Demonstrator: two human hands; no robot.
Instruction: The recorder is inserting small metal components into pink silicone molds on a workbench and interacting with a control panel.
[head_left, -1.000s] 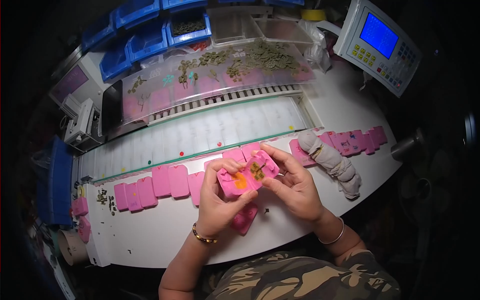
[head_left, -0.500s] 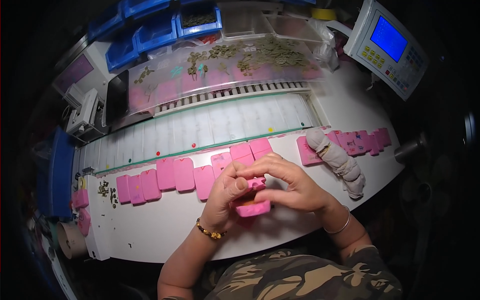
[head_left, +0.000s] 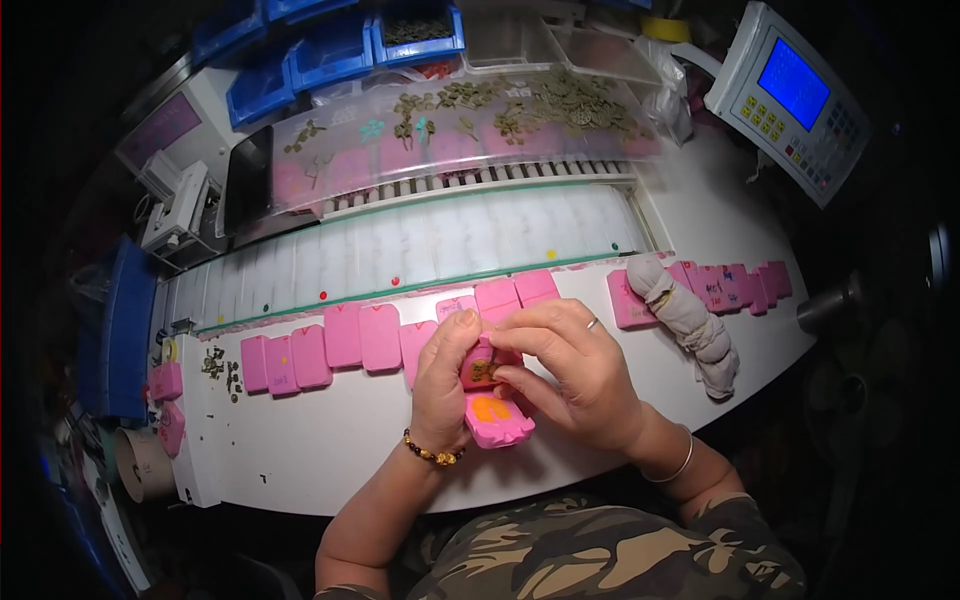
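In the head view, the open pink mould (head_left: 500,430) is held up above the worktop (head_left: 330,480), in front of the person's body and between the two hands. Its two parts spread one above the other, so the opened shape's long axis runs roughly toward the person, the lower part with its orange patch (head_left: 490,409) nearest the body. The left hand (head_left: 440,385) grips the mould along its left side, thumb toward the top. The right hand (head_left: 585,375) comes in from the right, its fingers bent over the upper part. The dark-green patterned piece (head_left: 482,374) sits in that upper part, just left of the right thumb tip, so the right fingers are the nearer free ones and face it across the mould's short width. They are drawn close together; whether they pinch that piece or only touch the pink edge cannot be told. Beyond the hands, a row of pink blocks (head_left: 382,338) stands along the worktop, well apart from the dark-green patterned piece.
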